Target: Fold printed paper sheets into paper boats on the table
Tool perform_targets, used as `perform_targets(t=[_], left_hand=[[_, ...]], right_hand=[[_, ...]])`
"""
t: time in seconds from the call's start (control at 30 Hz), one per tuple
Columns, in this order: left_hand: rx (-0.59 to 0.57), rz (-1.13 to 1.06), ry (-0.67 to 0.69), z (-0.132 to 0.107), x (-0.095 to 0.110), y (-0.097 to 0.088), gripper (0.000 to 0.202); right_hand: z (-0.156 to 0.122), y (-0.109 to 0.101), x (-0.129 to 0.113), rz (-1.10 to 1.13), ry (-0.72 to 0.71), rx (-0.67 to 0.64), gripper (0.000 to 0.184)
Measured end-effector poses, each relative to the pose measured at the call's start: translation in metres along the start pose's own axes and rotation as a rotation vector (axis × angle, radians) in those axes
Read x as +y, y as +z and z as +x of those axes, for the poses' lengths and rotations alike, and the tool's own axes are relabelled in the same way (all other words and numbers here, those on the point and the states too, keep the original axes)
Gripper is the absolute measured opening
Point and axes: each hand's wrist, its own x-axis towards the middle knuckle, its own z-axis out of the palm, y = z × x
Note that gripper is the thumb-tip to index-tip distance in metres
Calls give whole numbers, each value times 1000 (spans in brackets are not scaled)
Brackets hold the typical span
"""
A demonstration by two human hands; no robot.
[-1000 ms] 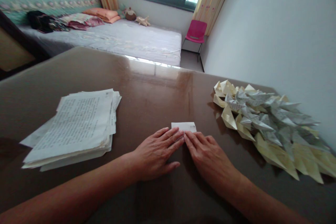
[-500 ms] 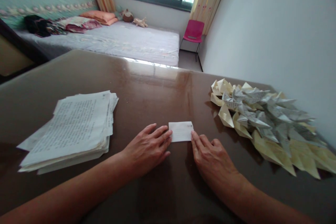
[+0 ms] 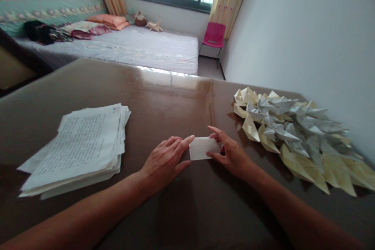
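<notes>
A small folded piece of white printed paper lies flat on the brown table, between my two hands. At its left edge is my left hand, palm down with fingers stretched out and thumb apart, the fingertips at the paper's edge. My right hand reaches over the right end of the paper. Its thumb rests near the lower edge and its forefinger sticks out past the upper edge, with a gap between them. Part of the paper's right end is hidden by the right fingers.
On the left lies a stack of printed sheets. Many folded paper boats, cream and grey-white, crowd the table's right side beside the wall. Beyond the glossy table are a bed and a pink chair.
My right hand has shifted from the paper's lower right corner to over its right end, thumb and forefinger spreading. My left thumb has moved away from the fingers.
</notes>
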Motion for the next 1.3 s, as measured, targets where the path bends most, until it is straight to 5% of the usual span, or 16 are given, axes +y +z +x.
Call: perform_targets(t=[0.17, 0.4, 0.73, 0.9, 1.0, 1.1, 1.2, 1.3], left_hand=[[152, -69, 40, -1, -4, -2, 55], [119, 116, 279, 3, 0, -3, 24], [95, 122, 262, 7, -3, -1, 22], [167, -210, 160, 6, 16, -6, 14], [180, -538, -97, 7, 22, -8, 23], [51, -756, -301, 9, 16, -7, 27], [90, -622, -356, 8, 3, -5, 21], [171, -247, -118, 7, -5, -2, 20]], right_hand=[[5, -10, -2, 230, -136, 23, 14], [11, -7, 10, 160, -235, 73, 14], [7, -12, 6, -12, -308, 37, 8], [2, -16, -15, 422, -31, 176, 29], [3, -13, -17, 722, 124, 76, 52], [5, -7, -9, 793, 230, -19, 53], [7, -1, 0, 729, 313, 11, 51], [9, 2, 7, 707, 349, 10, 50]])
